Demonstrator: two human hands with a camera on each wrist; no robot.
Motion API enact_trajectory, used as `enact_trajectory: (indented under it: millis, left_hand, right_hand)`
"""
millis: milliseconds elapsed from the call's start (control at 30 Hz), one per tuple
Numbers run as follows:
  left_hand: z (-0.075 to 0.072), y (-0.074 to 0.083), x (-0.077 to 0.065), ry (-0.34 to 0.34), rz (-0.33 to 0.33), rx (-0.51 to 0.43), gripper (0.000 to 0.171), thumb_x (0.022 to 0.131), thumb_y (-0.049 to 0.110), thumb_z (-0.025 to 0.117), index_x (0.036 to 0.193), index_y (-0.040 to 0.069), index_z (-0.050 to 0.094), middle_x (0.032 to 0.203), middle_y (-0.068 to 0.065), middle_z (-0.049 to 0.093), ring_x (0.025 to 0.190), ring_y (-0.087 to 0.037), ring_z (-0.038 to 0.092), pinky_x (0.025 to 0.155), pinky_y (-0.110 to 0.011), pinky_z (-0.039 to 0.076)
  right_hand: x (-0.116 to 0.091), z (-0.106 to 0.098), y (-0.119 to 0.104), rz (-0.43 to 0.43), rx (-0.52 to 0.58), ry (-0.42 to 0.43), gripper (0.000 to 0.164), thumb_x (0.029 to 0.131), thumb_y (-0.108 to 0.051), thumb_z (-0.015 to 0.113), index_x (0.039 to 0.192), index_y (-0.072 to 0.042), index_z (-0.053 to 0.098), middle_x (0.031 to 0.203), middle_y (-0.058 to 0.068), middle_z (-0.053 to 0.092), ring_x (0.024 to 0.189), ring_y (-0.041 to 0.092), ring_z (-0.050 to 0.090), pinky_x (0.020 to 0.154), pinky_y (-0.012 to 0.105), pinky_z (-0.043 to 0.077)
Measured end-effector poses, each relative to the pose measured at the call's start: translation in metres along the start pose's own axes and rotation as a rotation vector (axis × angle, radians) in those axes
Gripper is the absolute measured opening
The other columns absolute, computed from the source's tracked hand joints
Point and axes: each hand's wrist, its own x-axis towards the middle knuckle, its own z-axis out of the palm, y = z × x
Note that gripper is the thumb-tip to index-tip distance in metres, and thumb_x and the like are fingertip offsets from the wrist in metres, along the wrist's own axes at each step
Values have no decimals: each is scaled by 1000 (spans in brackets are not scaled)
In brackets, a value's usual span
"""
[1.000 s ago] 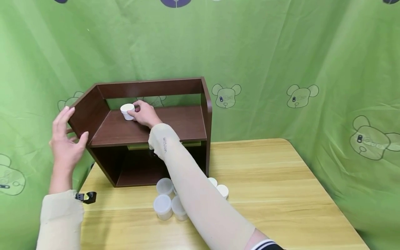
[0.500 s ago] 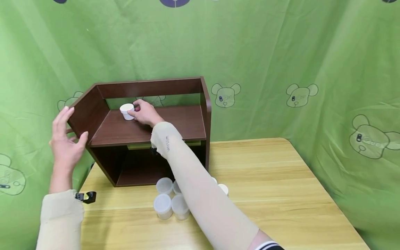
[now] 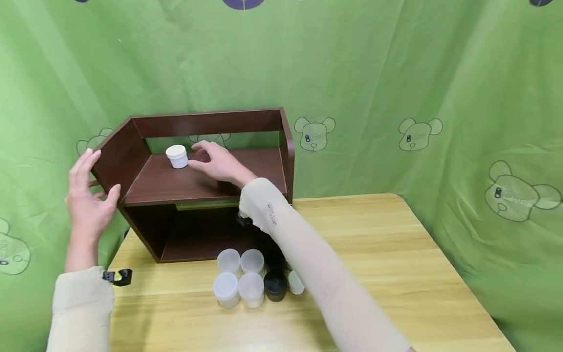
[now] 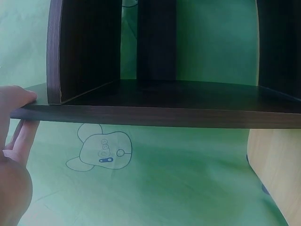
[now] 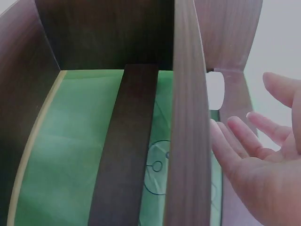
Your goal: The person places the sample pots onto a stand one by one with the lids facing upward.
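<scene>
A small white lidded jar (image 3: 177, 157) stands upright on the upper board of a dark brown two-tier desk shelf (image 3: 167, 189), towards its left side. My right hand (image 3: 222, 165) hovers just right of the jar, fingers spread and holding nothing. The right wrist view has the jar (image 5: 216, 92) partly hidden behind the shelf board, apart from the fingertips. At the shelf's left side panel, my left hand (image 3: 90, 208) grips the front edge. The left wrist view shows the thumb (image 4: 23, 96) on one face of that panel and fingers on the other.
On the wooden table (image 3: 374, 254), before the shelf, stand several translucent lidded tubs (image 3: 251, 288), black-lidded tubs (image 3: 275, 284) and a white-lidded jar (image 3: 296, 283). My right forearm covers part of this group. A green curtain (image 3: 352, 73) hangs behind and at both sides.
My right hand has let go of the white jar and drawn back to the right. The jar stays on the upper board. More tubs show as the forearm shifts right. The left hand keeps its hold.
</scene>
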Motion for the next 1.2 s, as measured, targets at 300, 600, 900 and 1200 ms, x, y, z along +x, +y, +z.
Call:
enact_trajectory:
  millis: [300,600,900,1200]
  left_hand:
    - [-2,4,-3,-15,-7,17,86,88,-9,70,157,32,44,166,19,30,100,8,45,76,7,42]
    - [-1,5,-3,-5,-19,20,85,88,-9,70,157,32,44,165,20,30,100,7,45,76,6,43]
    - [0,3,-4,-17,-22,19,85,88,-8,70,158,33,43,166,20,30,102,6,44,76,6,43]
    - [-1,3,-2,-9,-7,12,83,89,-5,70,157,36,44,165,22,30,103,5,45,76,5,44]
  right_hand:
    - [-68,-15,10,-132,66,-32,52,103,-33,64,151,-16,50,147,6,56,137,19,52,114,26,49]
    - [-135,-25,18,-252,57,-47,50,102,-29,66,148,-15,55,145,4,59,135,16,55,114,29,50]
    - [-185,-25,44,-242,112,-93,45,101,-21,68,144,-14,58,141,2,59,131,19,58,109,33,56]
    - [-228,-25,94,-112,113,-84,45,101,-23,68,145,-17,58,143,3,60,130,21,57,110,43,55]
